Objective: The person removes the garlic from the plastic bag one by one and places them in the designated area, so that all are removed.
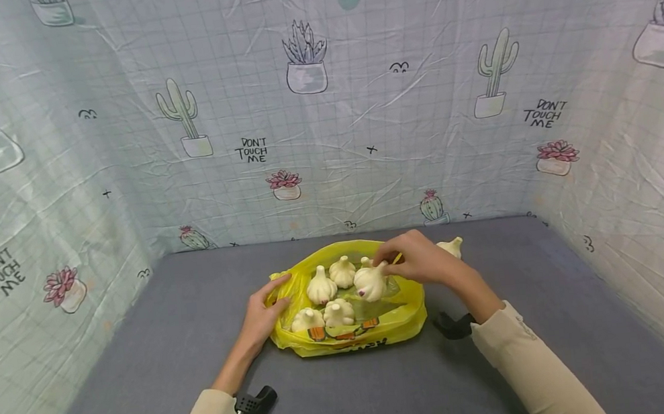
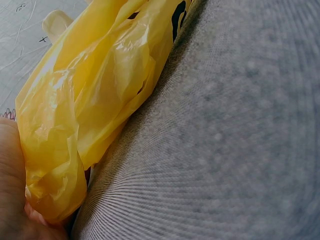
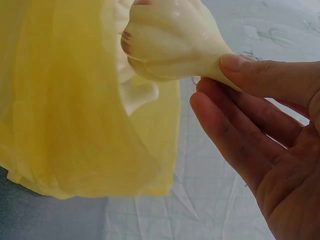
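Observation:
A yellow plastic bag (image 1: 405, 324) lies open on the table with several garlic bulbs (image 1: 321, 288) inside. My right hand (image 1: 419, 258) pinches one garlic bulb (image 1: 370, 284) by its stem over the bag's right part; in the right wrist view the thumb and fingertips close on the stem of the bulb (image 3: 172, 40). At the bag's left edge is my left hand (image 1: 261, 315), its thumb and fingers round the rim. The left wrist view shows only part of that hand (image 2: 12, 185) against the crumpled yellow plastic (image 2: 55, 145); its fingertips are hidden there.
Another garlic bulb (image 1: 452, 247) lies on the grey tabletop (image 1: 352, 400) beyond my right hand, outside the bag. A patterned cloth (image 1: 324, 133) with printed cacti hangs behind the table and along both sides.

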Demonstrator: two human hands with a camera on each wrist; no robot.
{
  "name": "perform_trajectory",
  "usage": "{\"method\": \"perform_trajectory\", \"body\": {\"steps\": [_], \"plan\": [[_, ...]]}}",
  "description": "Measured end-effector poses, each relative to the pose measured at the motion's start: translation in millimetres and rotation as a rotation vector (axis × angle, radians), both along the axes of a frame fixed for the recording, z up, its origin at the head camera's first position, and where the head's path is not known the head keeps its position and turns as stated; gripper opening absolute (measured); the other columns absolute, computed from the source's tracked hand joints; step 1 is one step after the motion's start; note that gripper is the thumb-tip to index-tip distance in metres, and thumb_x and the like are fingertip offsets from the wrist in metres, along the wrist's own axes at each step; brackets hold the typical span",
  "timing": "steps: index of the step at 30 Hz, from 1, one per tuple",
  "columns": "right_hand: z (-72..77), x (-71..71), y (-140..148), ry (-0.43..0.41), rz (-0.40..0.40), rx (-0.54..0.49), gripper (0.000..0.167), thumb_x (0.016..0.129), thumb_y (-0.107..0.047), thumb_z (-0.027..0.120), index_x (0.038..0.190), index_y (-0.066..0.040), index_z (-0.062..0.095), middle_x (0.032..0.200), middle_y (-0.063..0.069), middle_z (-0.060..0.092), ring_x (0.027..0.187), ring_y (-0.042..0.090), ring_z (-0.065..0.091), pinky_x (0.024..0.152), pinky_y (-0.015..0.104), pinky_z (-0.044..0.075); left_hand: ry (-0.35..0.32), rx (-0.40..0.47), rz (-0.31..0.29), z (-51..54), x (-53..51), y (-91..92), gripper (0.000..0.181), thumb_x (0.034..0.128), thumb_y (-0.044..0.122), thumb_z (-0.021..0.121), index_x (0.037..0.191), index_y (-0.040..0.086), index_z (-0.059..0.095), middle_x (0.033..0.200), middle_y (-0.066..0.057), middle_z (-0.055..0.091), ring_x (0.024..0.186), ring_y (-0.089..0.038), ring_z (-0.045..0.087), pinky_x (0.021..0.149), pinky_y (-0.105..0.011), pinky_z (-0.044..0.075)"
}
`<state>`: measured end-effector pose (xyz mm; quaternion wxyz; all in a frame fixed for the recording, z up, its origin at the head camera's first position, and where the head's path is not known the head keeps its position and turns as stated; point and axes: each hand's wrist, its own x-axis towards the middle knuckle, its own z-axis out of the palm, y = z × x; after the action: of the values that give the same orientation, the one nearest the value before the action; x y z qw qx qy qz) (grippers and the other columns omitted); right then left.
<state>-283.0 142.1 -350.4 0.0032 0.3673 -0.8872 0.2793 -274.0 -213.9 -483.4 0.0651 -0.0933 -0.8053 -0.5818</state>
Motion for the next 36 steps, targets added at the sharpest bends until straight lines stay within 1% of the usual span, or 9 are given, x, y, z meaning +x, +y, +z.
{"method": "perform_trajectory", "body": {"steps": [2, 5, 9, 14, 22, 25, 31, 34, 36], "plan": [[1.2, 2.4, 3, 0.01, -0.01, -0.021, 0.015, 0.095, -0.01, 0.073, 0.108, -0.012, 0.08, 0.105, 0.004, 0.079, 0.091, 0.017, 0.074, 0.079, 0.028, 0.062, 0.003, -0.008, 0.005, -0.6, -0.4, 0.1, 0.047, 0.1002, 0.007, 0.063, 0.147, 0.014, 0.06, 0.157, -0.011, 0.052, 0.154, -0.032, 0.037, 0.121, -0.055, 0.035], [2.7, 5.4, 8, 0.048, -0.025, -0.036, 0.015, 0.094, -0.01, 0.075, 0.107, -0.013, 0.08, 0.103, 0.003, 0.079, 0.09, 0.016, 0.073, 0.076, 0.028, 0.06, 0.006, -0.019, 0.012, -1.5, -1.1, 0.4, 0.047, 0.0997, 0.007, 0.063, 0.146, 0.015, 0.061, 0.156, -0.011, 0.053, 0.153, -0.032, 0.038, 0.121, -0.055, 0.035], [2.2, 7.2, 14, 0.083, -0.033, -0.05, 0.016, 0.093, -0.009, 0.075, 0.108, -0.012, 0.08, 0.102, 0.003, 0.079, 0.09, 0.017, 0.073, 0.076, 0.028, 0.059, 0.005, -0.029, 0.019, -2.4, -2.4, 1.2, 0.047, 0.0989, 0.006, 0.063, 0.145, 0.016, 0.062, 0.155, -0.009, 0.054, 0.152, -0.03, 0.039, 0.121, -0.054, 0.035], [1.7, 10.3, 19, 0.08, -0.047, -0.067, 0.017, 0.093, -0.009, 0.075, 0.109, -0.011, 0.08, 0.103, 0.004, 0.079, 0.091, 0.018, 0.073, 0.08, 0.03, 0.062, 0.001, -0.038, 0.024, -2.9, -3.0, 2.4, 0.048, 0.0984, 0.007, 0.063, 0.146, 0.016, 0.061, 0.155, -0.009, 0.054, 0.152, -0.03, 0.039, 0.121, -0.054, 0.036], [-0.8, 11.4, 23, 0.084, -0.054, -0.071, 0.018, 0.093, -0.008, 0.075, 0.11, -0.01, 0.08, 0.103, 0.004, 0.079, 0.092, 0.018, 0.074, 0.08, 0.03, 0.062, 0.002, -0.025, 0.014, -3.3, -1.6, 3.0, 0.047, 0.0993, 0.007, 0.063, 0.145, 0.015, 0.061, 0.155, -0.011, 0.054, 0.153, -0.032, 0.038, 0.121, -0.056, 0.035], [-0.3, 11.3, 24, 0.085, -0.058, -0.076, 0.018, 0.093, -0.008, 0.075, 0.111, -0.011, 0.079, 0.104, 0.003, 0.079, 0.092, 0.018, 0.073, 0.08, 0.03, 0.062, -0.01, -0.022, 0.012, -2.3, -1.2, 3.3, 0.047, 0.1, 0.007, 0.062, 0.146, 0.014, 0.06, 0.156, -0.011, 0.053, 0.153, -0.032, 0.037, 0.122, -0.056, 0.034], [4.0, 10.2, 28, 0.085, -0.07, -0.093, 0.018, 0.094, -0.009, 0.075, 0.111, -0.012, 0.079, 0.105, 0.002, 0.079, 0.092, 0.017, 0.073, 0.08, 0.031, 0.062, -0.015, -0.033, 0.01, -0.5, -1.2, 0.1, 0.047, 0.1015, 0.007, 0.061, 0.148, 0.012, 0.058, 0.157, -0.013, 0.051, 0.154, -0.033, 0.036, 0.123, -0.056, 0.033], [6.8, 10.5, 31, 0.093, -0.082, -0.101, 0.017, 0.094, -0.01, 0.075, 0.11, -0.013, 0.079, 0.103, 0.002, 0.079, 0.091, 0.016, 0.073, 0.08, 0.032, 0.063, 0.0, -0.04, 0.01, -1.2, -1.9, -1.2, 0.047, 0.101, 0.008, 0.062, 0.147, 0.014, 0.059, 0.157, -0.011, 0.052, 0.153, -0.033, 0.037, 0.121, -0.056, 0.035], [9.1, 10.8, 33, 0.095, -0.091, -0.105, 0.017, 0.094, -0.011, 0.075, 0.11, -0.013, 0.08, 0.103, 0.002, 0.079, 0.092, 0.015, 0.073, 0.08, 0.031, 0.062, -0.005, -0.031, 0.013, -1.5, -2.9, -1.2, 0.047, 0.1006, 0.008, 0.062, 0.147, 0.016, 0.06, 0.156, -0.01, 0.053, 0.153, -0.032, 0.038, 0.121, -0.055, 0.035]]}}
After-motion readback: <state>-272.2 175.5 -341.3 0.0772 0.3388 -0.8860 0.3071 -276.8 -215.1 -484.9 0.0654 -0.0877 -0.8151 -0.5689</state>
